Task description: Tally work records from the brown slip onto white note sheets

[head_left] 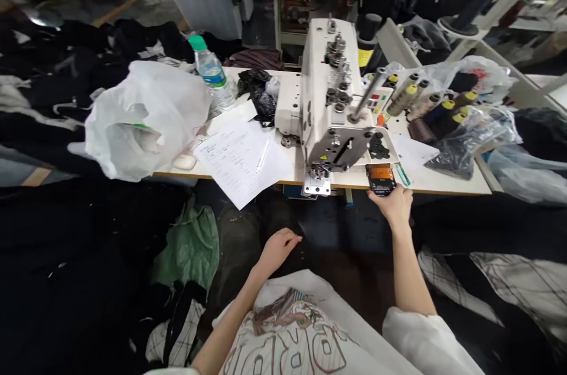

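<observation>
My right hand [393,207] reaches the front edge of the white sewing table [345,185], its fingers on the lower end of a smartphone [381,181] in an orange and black case. My left hand [278,250] lies lower down on dark cloth [305,245] in front of the table, and I cannot tell whether it grips the cloth. Above the phone stands a white industrial sewing machine [332,97], its presser foot [316,185] out over the table edge. Black buttons [378,146] lie in a tray [385,147] beside the machine.
Papers [234,162] with a pen [262,155] lie left of the machine, near a white plastic bag [146,121] and a water bottle [213,72]. Thread cones [401,100] stand to the right. Heaped dark garments [80,280] surround the table.
</observation>
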{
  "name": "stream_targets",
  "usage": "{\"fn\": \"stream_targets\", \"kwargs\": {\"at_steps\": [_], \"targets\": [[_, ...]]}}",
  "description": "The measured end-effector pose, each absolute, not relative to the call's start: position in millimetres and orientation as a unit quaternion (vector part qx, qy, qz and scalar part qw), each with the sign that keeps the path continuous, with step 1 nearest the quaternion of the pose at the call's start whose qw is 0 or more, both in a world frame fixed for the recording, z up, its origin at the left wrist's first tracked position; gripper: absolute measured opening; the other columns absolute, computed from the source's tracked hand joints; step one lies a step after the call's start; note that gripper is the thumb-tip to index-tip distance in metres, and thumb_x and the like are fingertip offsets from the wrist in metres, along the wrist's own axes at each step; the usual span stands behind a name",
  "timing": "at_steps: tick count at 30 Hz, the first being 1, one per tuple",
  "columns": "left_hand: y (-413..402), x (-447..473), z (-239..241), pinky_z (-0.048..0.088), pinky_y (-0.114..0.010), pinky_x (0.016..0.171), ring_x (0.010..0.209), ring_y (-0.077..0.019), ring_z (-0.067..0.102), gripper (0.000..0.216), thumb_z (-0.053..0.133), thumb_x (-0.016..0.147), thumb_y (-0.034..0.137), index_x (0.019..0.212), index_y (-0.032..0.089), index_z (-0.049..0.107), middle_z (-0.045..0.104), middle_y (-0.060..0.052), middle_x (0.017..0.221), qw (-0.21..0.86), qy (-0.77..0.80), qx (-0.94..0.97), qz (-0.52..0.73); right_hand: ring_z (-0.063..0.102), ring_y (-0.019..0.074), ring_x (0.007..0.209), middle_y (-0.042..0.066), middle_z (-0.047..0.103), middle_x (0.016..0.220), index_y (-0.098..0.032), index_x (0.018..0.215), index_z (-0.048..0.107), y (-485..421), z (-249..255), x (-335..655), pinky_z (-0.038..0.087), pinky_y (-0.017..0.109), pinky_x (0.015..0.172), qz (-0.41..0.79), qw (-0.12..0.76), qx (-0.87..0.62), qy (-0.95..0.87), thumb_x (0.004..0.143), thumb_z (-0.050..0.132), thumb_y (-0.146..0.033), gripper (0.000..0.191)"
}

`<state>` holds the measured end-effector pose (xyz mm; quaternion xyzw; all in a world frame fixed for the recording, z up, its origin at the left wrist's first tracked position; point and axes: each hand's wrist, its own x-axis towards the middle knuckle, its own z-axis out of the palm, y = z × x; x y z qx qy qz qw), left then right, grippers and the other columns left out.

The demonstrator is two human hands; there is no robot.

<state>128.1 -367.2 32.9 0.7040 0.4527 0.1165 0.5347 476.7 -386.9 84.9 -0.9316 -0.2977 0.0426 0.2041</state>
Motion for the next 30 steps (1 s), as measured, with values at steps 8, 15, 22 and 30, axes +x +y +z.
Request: {"fn": "stream_targets", "kwargs": {"at_steps": [8,15,22,30], "targets": [[-362.3,115.1,27.5,0.052,-0.039,0.088,0.088,-0.0227,0.068,0.063,0.034,0.098,0.062,0.1,0.014,0.075,0.074,-0.013,0.096,0.626,0.478,0.589,0.181,0.065,0.0414,0.112,0.02,0.066,0.122,-0.018,0.126,0.058,-468.8,85.9,413.3,0.053,0.055,0.096,0.092,0.271,-0.903,-0.319,0.059,0.072,-0.067,0.084],[-383.2,110.4,45.8,0.052,-0.041,0.095,0.103,-0.0256,0.068,0.081,0.039,0.088,0.082,0.12,0.012,0.065,0.071,-0.019,0.117,0.784,0.363,0.429,0.264,0.068,0.035,0.118,0.015,0.069,0.125,-0.018,0.127,0.056,-503.1,43.4,273.6,0.055,0.053,0.103,0.319,0.367,-0.795,-0.364,0.065,0.079,-0.053,0.075],[-374.4,79.7,69.7,0.036,-0.046,0.119,0.138,-0.0276,0.051,0.08,0.055,0.091,0.069,0.155,0.026,0.033,0.052,-0.013,0.15,0.77,0.265,0.343,0.468,0.06,0.035,0.125,0.014,0.059,0.131,-0.028,0.137,0.048,-424.1,74.0,204.9,0.055,0.056,0.102,0.259,0.418,-0.716,-0.496,0.066,0.083,-0.048,0.082],[-358.3,36.0,96.1,0.045,-0.049,0.114,0.144,-0.031,0.045,0.085,0.068,0.078,0.061,0.151,0.03,0.039,0.053,-0.008,0.151,0.67,0.399,0.247,0.575,0.048,0.0289,0.14,0.013,0.047,0.149,-0.03,0.149,0.037,-390.0,108.0,177.2,0.042,0.055,0.119,0.369,0.429,-0.55,-0.614,0.089,0.066,-0.042,0.068]]}}
